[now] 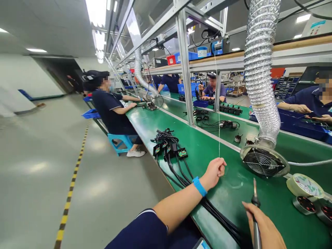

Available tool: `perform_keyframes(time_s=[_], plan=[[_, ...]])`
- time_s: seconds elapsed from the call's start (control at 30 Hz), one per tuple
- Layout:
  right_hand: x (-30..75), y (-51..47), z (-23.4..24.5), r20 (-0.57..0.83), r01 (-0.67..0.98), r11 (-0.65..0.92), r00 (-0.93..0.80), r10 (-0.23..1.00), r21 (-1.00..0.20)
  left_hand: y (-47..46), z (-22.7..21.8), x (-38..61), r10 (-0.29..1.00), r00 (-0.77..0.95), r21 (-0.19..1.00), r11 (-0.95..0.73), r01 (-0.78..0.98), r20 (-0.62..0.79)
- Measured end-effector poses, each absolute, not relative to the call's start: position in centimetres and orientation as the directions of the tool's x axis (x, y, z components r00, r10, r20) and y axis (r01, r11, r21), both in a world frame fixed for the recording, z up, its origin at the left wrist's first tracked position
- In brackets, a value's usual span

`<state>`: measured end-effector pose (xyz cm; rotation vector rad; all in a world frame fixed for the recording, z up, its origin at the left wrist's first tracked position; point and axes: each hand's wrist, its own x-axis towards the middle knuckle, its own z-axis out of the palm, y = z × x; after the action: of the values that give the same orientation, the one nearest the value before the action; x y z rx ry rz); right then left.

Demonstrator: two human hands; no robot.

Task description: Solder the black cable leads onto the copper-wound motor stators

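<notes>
My left hand, with a blue band at the wrist, is closed in a pinch on a thin pale solder wire. The wire runs straight up toward a blue spool on the overhead shelf. Wrapped by the fingers of my right hand is a soldering iron, its bare metal tip pointing up and away from me. Left of my left hand lies a bundle of black cables. Small black housings with green circuit boards sit at their ends, and the cables pass under my left forearm.
A silver extraction duct comes down to a round fan on the green bench. Right of it are a tape roll and round metal motors. A frame post rises from the bench. Co-workers sit nearby, one on a blue stool.
</notes>
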<state>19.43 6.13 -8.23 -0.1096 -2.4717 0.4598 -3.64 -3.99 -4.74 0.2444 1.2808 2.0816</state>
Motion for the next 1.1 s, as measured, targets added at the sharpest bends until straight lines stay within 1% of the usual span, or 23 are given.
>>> perform_keyframes(time_s=[0.03,0.07,0.1,0.17,0.27,0.37,0.43,0.5,0.6,0.7,0.77,0.8,0.83,0.87,0.9,0.93,0.97,1.0,1.03,1.07,1.1], plan=[[19.1,6.0,-8.2,0.57,-0.016,0.946,-0.802,0.181,-0.323,-4.6,-4.7,-1.6,0.648,-0.742,0.821,-0.322,-0.471,-0.172],[18.7,5.8,-8.3,0.58,0.019,0.951,-0.789,0.205,-0.31,-5.1,-4.5,0.3,0.669,-0.724,0.795,-0.342,-0.501,-0.168],[18.3,5.4,-8.5,0.587,0.061,0.948,-0.772,0.243,-0.312,-5.6,-4.3,2.0,0.693,-0.702,0.767,-0.355,-0.535,-0.168],[17.5,4.6,-8.7,0.573,0.091,0.932,-0.766,0.291,-0.351,-6.2,-3.5,4.7,0.728,-0.664,0.711,-0.378,-0.593,-0.168],[17.0,3.6,-8.6,0.528,0.05,0.873,-0.779,0.339,-0.486,-6.6,-1.8,6.4,0.724,-0.672,0.644,-0.443,-0.624,-0.153],[17.2,3.4,-7.9,0.492,0.005,0.751,-0.753,0.437,-0.66,-6.9,0.2,5.6,0.649,-0.748,0.613,-0.537,-0.58,-0.139],[17.5,3.6,-7.4,0.504,-0.031,0.69,-0.707,0.497,-0.723,-7.3,1.3,4.4,0.579,-0.804,0.616,-0.587,-0.525,-0.134],[17.6,3.7,-7.0,0.554,-0.056,0.682,-0.634,0.54,-0.729,-7.8,2.1,3.3,0.522,-0.842,0.643,-0.6,-0.475,-0.136],[17.7,3.8,-6.6,0.605,-0.05,0.71,-0.567,0.559,-0.703,-8.0,2.5,2.1,0.478,-0.867,0.72,-0.551,-0.423,-0.144],[17.7,3.9,-6.5,0.574,-0.006,0.715,-0.6,0.557,-0.699,-7.7,2.5,1.2,0.441,-0.887,0.818,-0.453,-0.355,-0.14],[17.8,3.9,-6.5,0.525,0.055,0.714,-0.639,0.562,-0.698,-7.7,2.5,0.7,0.376,-0.918,0.869,-0.404,-0.286,-0.127],[18.0,3.9,-6.6,0.502,0.088,0.717,-0.656,0.564,-0.691,-7.8,2.3,0.7,0.321,-0.942,0.897,-0.38,-0.224,-0.099],[18.1,3.8,-6.6,0.486,0.115,0.723,-0.667,0.565,-0.682,-8.0,2.1,0.9,0.256,-0.966,0.937,-0.331,-0.115,-0.029],[18.2,3.8,-6.7,0.476,0.132,0.729,-0.678,0.561,-0.671,-8.2,1.8,1.2,0.215,-0.972,0.969,-0.243,0.042,0.097],[18.4,3.7,-6.9,0.478,0.135,0.74,-0.685,0.55,-0.659,-8.5,1.2,1.8,0.238,-0.935,0.963,-0.125,0.238,0.262],[18.5,3.6,-7.0,0.49,0.123,0.754,-0.691,0.532,-0.645,-8.8,0.6,2.5,0.341,-0.835,0.888,0.003,0.46,0.432],[18.7,3.6,-7.3,0.508,0.103,0.771,-0.696,0.507,-0.628,-9.0,-0.2,3.2,0.523,-0.668,0.75,0.079,0.657,0.53],[18.9,3.6,-7.5,0.529,0.081,0.789,-0.7,0.48,-0.609,-9.1,-1.0,3.9,0.713,-0.472,0.602,0.087,0.794,0.519],[19.0,3.7,-7.7,0.55,0.062,0.807,-0.701,0.453,-0.587,-9.1,-1.8,4.4,0.847,-0.3,0.488,0.056,0.871,0.439],[19.2,3.7,-7.9,0.567,0.046,0.824,-0.704,0.427,-0.564,-9.1,-2.5,4.6,0.923,-0.177,0.423,0.018,0.906,0.342],[19.3,3.8,-8.0,0.578,0.032,0.838,-0.71,0.403,-0.545,-9.0,-3.1,4.5,0.96,-0.103,0.391,-0.008,0.92,0.262]])
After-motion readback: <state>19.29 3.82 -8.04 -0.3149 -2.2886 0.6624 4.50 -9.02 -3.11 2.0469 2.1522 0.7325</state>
